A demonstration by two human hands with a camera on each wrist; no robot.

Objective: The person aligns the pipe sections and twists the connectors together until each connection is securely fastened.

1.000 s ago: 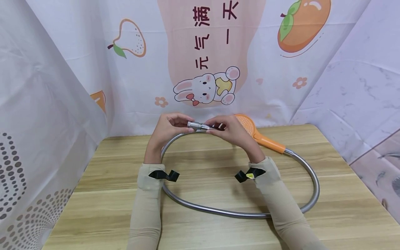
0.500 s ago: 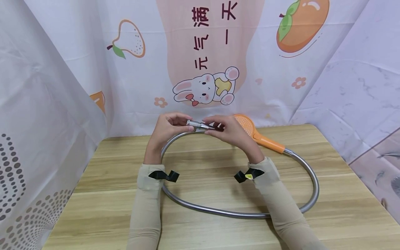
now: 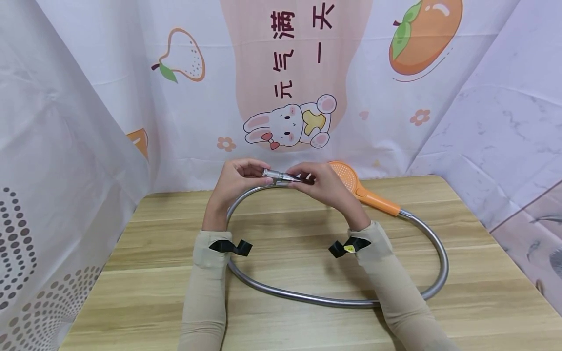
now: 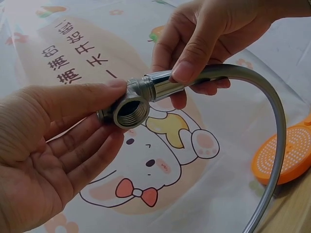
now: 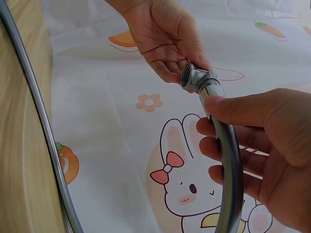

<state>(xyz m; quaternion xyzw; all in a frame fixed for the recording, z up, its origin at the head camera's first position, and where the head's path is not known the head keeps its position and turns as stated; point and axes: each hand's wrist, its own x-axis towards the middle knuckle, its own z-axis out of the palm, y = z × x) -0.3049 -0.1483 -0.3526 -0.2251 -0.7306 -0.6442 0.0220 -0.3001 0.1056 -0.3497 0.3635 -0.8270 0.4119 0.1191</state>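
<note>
Between thumb and fingertips, my left hand [image 3: 239,176] pinches a metal tee fitting [image 4: 130,110] whose threaded side opening shows in the left wrist view. A shiny hose nut [image 4: 165,85] joins the tee's end. My right hand [image 3: 327,181] grips this nut and the start of the grey hose [image 5: 229,160], thumb on one side and fingers on the other. Both hands are held up near the table's far edge. How far the nut is threaded on cannot be seen. The hose loops over the table to an orange shower head [image 3: 378,201] behind my right hand.
The wooden table [image 3: 298,243] lies below my forearms, with the hose's lower loop [image 3: 307,298] across it. A printed curtain [image 3: 193,122] hangs right behind the table's far edge. Black straps [image 3: 230,246] circle both sleeved wrists.
Half a second ago my right fingers were spread a little off the nut; now they have closed in on it again. My left hand and the tee stay about where they were.
</note>
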